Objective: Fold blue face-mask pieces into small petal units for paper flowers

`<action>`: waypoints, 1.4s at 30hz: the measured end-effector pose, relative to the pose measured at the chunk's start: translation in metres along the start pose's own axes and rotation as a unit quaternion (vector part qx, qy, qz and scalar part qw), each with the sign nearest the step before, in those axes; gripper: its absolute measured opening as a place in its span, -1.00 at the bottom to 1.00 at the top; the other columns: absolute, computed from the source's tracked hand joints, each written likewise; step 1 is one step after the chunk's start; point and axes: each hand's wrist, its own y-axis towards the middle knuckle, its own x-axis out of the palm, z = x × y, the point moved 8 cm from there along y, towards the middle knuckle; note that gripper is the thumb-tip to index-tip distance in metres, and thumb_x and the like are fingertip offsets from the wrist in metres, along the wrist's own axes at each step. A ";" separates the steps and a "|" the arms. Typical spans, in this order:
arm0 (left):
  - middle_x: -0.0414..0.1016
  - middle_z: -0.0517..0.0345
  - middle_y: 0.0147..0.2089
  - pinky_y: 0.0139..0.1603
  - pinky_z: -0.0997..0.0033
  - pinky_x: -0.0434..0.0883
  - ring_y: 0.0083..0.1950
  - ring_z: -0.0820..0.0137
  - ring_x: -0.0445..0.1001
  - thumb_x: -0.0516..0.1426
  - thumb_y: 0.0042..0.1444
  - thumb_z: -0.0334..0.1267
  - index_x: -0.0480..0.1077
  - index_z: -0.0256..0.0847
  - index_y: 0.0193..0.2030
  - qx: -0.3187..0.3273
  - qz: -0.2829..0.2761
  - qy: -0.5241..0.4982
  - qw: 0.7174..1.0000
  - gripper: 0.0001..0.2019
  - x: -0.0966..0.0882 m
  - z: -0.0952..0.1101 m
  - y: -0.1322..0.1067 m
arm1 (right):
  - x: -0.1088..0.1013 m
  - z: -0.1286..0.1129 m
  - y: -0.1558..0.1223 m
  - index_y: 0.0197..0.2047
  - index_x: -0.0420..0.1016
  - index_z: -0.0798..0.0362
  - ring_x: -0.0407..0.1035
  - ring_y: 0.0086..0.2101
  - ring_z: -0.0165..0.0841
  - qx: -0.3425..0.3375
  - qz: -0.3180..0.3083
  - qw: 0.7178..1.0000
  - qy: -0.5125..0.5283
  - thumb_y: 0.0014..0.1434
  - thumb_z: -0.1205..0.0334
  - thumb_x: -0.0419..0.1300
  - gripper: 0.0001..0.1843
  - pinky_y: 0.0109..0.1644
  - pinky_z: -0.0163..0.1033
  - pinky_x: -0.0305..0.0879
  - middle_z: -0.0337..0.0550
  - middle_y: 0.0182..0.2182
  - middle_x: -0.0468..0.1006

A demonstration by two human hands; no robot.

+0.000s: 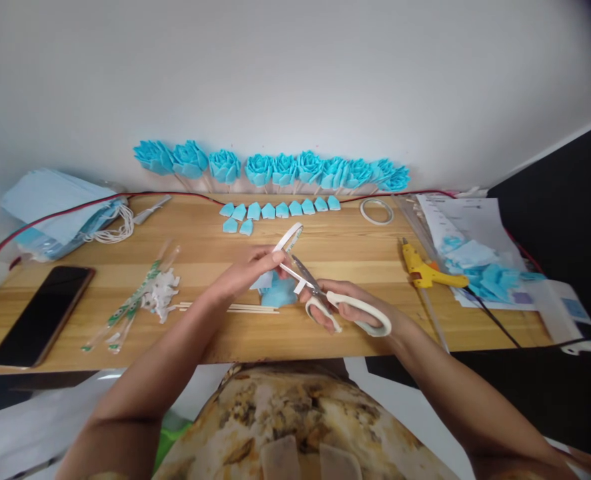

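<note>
My left hand (252, 265) pinches a white tape roll (287, 237) above the wooden table (200, 320), with a strip of tape running down to the right. My right hand (348, 313) grips white-handled scissors (325, 297); the blades point up-left and meet the strip close to my left fingers. Under both hands lies a blue paper flower piece (279, 291) beside thin wooden sticks (235, 308).
Blue paper roses (270, 167) line the wall, with small blue petals (275, 211) in front. A tape ring (376, 211), yellow glue gun (425, 270), blue scraps on papers (480, 267), a phone (43, 313), stacked face masks (55, 207) and wrapped sticks (135, 297) lie around.
</note>
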 end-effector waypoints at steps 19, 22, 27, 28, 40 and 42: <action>0.52 -0.03 -0.25 -0.08 0.27 0.38 -0.17 0.23 0.47 0.06 0.22 0.30 0.46 -0.28 -0.30 0.056 -0.184 0.078 0.978 -0.42 0.041 0.028 -0.006 | 0.003 -0.010 0.008 0.10 0.43 0.15 0.28 -0.46 -0.50 -0.049 -0.006 0.999 0.022 0.28 -0.23 0.16 -0.39 -0.41 -0.36 0.25 -0.19 -0.35 0.43; 0.50 -0.01 -0.27 -0.08 0.26 0.38 -0.18 0.23 0.45 0.05 0.20 0.33 0.44 -0.27 -0.31 0.051 -0.178 0.084 0.979 -0.41 0.041 0.027 -0.005 | 0.005 -0.010 0.010 0.11 0.44 0.14 0.27 -0.48 -0.51 -0.055 -0.002 0.998 0.036 0.29 -0.23 0.16 -0.40 -0.43 -0.36 0.24 -0.20 -0.37 0.43; 0.54 -0.04 -0.21 0.03 0.22 0.40 -0.10 0.19 0.48 0.05 0.21 0.32 0.47 -0.28 -0.27 0.051 -0.170 0.077 0.981 -0.40 0.038 0.029 -0.007 | 0.004 -0.003 0.010 0.12 0.45 0.17 0.21 -0.56 -0.55 -0.055 0.029 0.996 0.068 0.28 -0.18 0.20 -0.40 -0.52 -0.39 0.16 -0.25 -0.44 0.39; 0.55 -0.04 -0.20 0.04 0.22 0.40 -0.08 0.19 0.49 0.06 0.21 0.32 0.49 -0.28 -0.25 0.051 -0.166 0.077 0.982 -0.40 0.038 0.029 -0.007 | 0.004 -0.002 0.010 0.12 0.45 0.18 0.19 -0.58 -0.56 -0.058 0.033 0.995 0.076 0.29 -0.18 0.20 -0.40 -0.54 -0.39 0.14 -0.26 -0.46 0.38; 0.56 0.02 -0.23 -0.29 0.42 0.44 -0.28 0.37 0.53 0.12 0.31 0.04 0.50 -0.25 -0.01 0.032 -0.121 -0.018 0.992 -0.62 0.024 0.014 -0.007 | 0.005 -0.018 0.002 0.06 0.48 0.14 0.08 -0.65 -0.61 -0.068 0.073 0.990 0.099 0.27 -0.18 0.21 -0.45 -0.62 -0.43 -0.03 -0.33 -0.49 0.33; 0.52 0.09 -0.34 -0.46 0.51 0.35 -0.41 0.43 0.47 0.15 0.29 0.03 0.48 -0.26 0.08 0.021 -0.117 0.004 0.993 -0.59 0.021 0.016 -0.010 | 0.005 -0.018 0.001 0.05 0.48 0.13 0.08 -0.65 -0.61 -0.064 0.079 0.990 0.098 0.25 -0.18 0.23 -0.45 -0.62 -0.43 -0.02 -0.33 -0.50 0.34</action>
